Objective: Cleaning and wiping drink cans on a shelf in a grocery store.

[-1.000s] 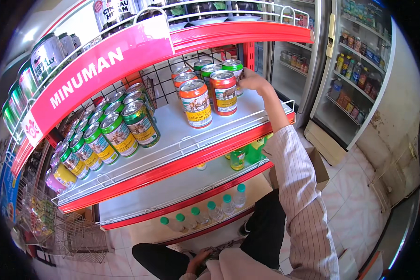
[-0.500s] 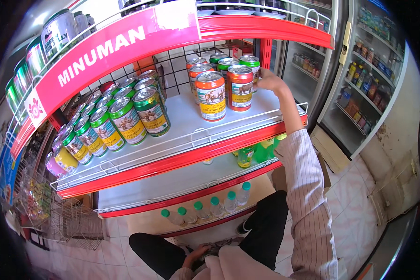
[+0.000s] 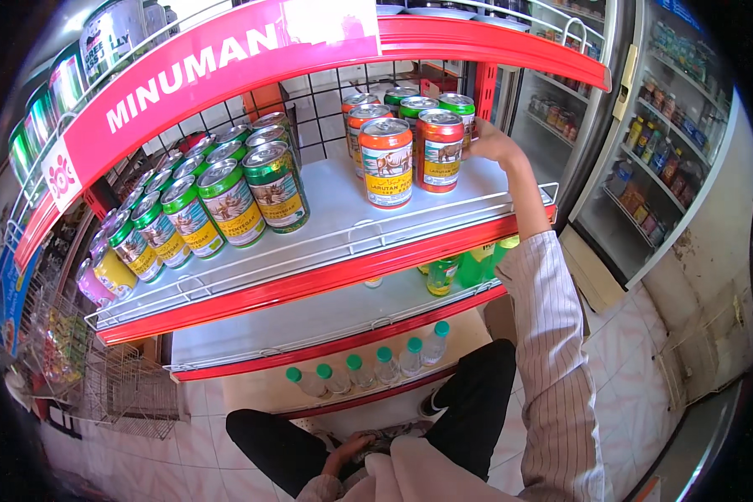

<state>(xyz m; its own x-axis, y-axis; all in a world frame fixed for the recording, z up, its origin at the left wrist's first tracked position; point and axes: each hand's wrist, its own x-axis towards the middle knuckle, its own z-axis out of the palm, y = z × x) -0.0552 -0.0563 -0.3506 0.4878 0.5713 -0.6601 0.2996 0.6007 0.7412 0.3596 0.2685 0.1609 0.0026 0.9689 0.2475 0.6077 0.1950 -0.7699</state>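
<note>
Red can (image 3: 440, 152) stands on the shelf's (image 3: 330, 188) right side, beside the right hand (image 3: 494, 148); the left hand (image 3: 353, 446) lies between the dark trouser legs (image 3: 278, 442). Whether either pinches anything, I cannot tell. Over 0.5 seconds, little shifts; handling stays there.

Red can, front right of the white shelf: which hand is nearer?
Right. The right hand is just right of the red can; the left hand is well below the white shelf.

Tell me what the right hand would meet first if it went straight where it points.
Probably the rightmost green-topped can behind the red can; the right hand appears close to it, though depth and contact are unclear.
</note>
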